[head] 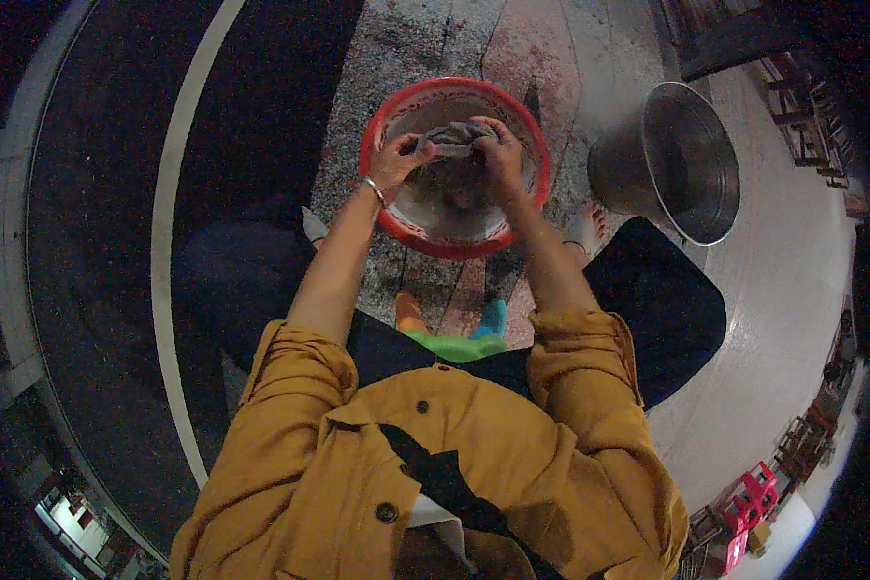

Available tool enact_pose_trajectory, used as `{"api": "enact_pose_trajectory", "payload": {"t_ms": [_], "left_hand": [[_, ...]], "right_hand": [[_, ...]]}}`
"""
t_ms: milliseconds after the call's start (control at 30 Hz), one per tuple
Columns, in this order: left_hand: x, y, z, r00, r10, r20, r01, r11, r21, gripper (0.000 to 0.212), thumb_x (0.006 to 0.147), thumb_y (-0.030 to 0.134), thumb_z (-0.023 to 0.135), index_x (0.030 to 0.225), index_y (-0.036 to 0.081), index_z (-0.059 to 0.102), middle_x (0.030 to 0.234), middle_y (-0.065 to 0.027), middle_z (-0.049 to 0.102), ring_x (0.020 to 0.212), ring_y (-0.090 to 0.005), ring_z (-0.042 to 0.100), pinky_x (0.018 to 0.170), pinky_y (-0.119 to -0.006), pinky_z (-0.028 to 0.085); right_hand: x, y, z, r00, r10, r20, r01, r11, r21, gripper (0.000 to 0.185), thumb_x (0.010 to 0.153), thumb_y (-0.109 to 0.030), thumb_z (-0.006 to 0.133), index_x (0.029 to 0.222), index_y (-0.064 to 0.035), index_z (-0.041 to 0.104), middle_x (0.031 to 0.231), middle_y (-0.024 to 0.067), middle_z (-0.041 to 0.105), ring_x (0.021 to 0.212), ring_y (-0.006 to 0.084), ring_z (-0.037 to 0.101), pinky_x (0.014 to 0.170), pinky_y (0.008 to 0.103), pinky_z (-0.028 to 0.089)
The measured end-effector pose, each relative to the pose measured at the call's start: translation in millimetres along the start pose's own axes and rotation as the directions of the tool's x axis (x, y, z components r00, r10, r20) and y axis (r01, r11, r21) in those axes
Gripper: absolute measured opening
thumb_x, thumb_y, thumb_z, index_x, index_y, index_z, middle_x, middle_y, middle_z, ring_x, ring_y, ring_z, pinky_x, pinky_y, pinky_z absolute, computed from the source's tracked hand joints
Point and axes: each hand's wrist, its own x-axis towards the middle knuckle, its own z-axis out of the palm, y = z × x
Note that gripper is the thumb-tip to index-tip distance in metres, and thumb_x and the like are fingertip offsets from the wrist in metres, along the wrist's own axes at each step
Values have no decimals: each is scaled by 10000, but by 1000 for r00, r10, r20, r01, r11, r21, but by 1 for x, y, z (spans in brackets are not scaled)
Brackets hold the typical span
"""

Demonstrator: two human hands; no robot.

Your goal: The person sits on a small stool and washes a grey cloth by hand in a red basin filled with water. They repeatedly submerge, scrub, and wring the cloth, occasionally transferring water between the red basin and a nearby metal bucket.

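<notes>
A wet-looking grey cloth (458,139) is stretched between my two hands over a red-rimmed basin (458,250). My left hand (399,163) pinches its left end, thumb on top; a silver bangle circles that wrist. At the cloth's other end, my right hand (500,156) grips it with curled fingers. Below the hands, the basin holds murky liquid with a dark patch in the middle, whose nature I cannot make out. Leaf-like patterns run around the basin's inner wall.
Right of the basin, a large metal bucket (660,163) leans with its mouth facing right. Between my knees shows a green plastic stool (464,348) with orange and blue legs. My bare right foot (587,225) is beside the basin. Pink plastic stools (750,500) stand far right.
</notes>
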Motion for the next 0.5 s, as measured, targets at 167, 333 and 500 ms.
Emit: {"api": "enact_pose_trajectory", "payload": {"t_ms": [167,333,500], "left_hand": [[-30,70,16,937,-297,185,335,608,-720,474,860,458,488,1135,74,536,1027,-36,591,899,-155,556,805,-327,448],[-11,-25,59,879,-454,148,449,680,-580,411,881,411,431,1109,89,545,1018,-27,584,881,-174,551,809,-340,450],[21,-92,43,973,-125,196,149,982,-116,659,840,538,423,1247,20,448,1223,-149,489,1096,-288,482,882,-410,415]], "right_hand": [[-55,-9,86,894,-398,205,443,725,-527,176,726,-77,569,891,-31,610,841,67,623,749,161,585,705,276,465],[-12,10,37,963,-262,-55,173,764,-621,154,826,-193,596,834,-54,661,752,105,648,654,159,608,602,283,466],[-46,12,93,771,-635,52,560,637,-530,164,826,-191,586,803,-42,651,707,147,619,643,294,605,602,313,461]]}}
